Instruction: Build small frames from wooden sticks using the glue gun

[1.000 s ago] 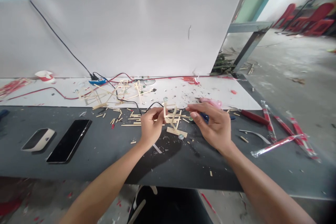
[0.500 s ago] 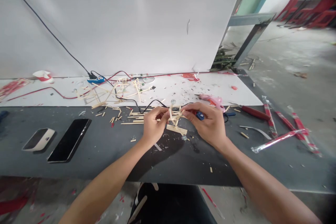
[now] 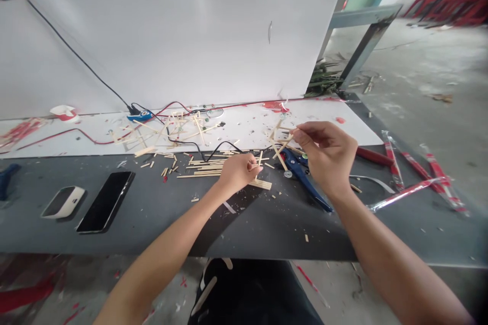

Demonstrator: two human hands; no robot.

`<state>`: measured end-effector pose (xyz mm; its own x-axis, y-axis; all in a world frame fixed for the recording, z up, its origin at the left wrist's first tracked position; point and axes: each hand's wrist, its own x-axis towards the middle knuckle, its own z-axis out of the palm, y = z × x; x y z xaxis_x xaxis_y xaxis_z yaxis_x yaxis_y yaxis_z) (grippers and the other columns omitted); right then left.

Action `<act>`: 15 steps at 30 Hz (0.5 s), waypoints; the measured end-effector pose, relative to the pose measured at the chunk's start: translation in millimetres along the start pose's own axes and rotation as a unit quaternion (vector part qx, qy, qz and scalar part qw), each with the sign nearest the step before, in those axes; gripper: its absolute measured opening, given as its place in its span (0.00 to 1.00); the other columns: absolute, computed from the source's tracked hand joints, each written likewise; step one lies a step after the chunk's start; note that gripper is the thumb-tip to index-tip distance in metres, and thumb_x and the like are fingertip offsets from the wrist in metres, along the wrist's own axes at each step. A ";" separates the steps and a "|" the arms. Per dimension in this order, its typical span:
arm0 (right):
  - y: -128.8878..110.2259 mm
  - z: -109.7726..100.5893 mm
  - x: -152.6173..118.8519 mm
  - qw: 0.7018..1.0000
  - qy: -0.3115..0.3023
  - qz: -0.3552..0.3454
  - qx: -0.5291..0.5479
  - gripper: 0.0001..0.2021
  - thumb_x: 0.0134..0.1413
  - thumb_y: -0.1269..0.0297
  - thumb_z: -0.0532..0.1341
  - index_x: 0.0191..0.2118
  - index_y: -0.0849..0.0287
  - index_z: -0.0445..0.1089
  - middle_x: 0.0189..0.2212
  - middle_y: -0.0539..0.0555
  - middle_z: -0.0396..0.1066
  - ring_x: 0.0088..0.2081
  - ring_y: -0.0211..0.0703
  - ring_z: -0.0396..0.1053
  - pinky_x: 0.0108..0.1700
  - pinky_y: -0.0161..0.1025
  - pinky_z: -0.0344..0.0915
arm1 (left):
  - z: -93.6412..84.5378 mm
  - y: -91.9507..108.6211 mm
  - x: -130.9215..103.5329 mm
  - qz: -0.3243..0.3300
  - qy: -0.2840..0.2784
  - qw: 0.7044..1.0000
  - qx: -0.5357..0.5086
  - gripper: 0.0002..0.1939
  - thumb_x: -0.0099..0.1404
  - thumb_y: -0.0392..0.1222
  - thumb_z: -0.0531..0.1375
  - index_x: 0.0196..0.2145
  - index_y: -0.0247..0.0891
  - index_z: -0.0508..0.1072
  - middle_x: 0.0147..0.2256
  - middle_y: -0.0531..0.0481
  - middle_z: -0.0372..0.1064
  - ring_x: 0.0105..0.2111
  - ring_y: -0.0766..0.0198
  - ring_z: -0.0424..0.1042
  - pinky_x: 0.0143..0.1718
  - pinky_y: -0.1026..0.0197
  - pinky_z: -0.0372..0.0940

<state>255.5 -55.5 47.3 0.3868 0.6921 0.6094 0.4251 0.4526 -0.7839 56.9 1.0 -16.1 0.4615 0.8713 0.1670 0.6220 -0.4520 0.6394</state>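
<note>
My right hand [image 3: 330, 155] pinches a small frame of glued wooden sticks [image 3: 277, 143] by one end, raised over the back of the dark tabletop. My left hand [image 3: 240, 171] is closed on a short wooden stick [image 3: 260, 160], which stands upright from the fingertips. Beneath and behind the left hand lies a bundle of wooden sticks [image 3: 204, 168]. A blue-handled cutting tool [image 3: 305, 180] lies just left of my right hand, partly under the stick frame. That hand covers the area where the pink glue gun was seen.
Several stick frames [image 3: 183, 124] lie on the white board [image 3: 244, 127] at the back. A phone [image 3: 107, 202] and a white device [image 3: 63, 203] are at left. Red-and-clear wrappers [image 3: 414, 190] and a red-handled tool [image 3: 375, 156] lie at right. A black cable [image 3: 183, 142] runs behind the sticks.
My hands have come apart. The right one carried the stick frame up and to the right, uncovering the blue-handled tool; the left moved slightly right and now holds a short stick.
</note>
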 end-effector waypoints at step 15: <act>23.9 -7.4 13.6 0.999 -0.023 0.022 -0.041 0.09 0.58 0.61 0.66 0.42 0.57 0.80 0.33 0.54 0.79 0.32 0.45 0.75 0.35 0.43 0.72 | -7.9 -5.4 -1.5 -0.055 -0.029 0.991 -0.118 0.11 0.62 0.47 0.63 0.38 0.38 0.79 0.26 0.51 0.73 0.26 0.62 0.69 0.29 0.62 0.58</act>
<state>277.0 -39.5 37.8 0.3702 0.7361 0.5666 0.4739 0.3749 -0.7967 47.9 3.6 -13.9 0.4386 0.8974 0.0481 0.5090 -0.2922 0.8096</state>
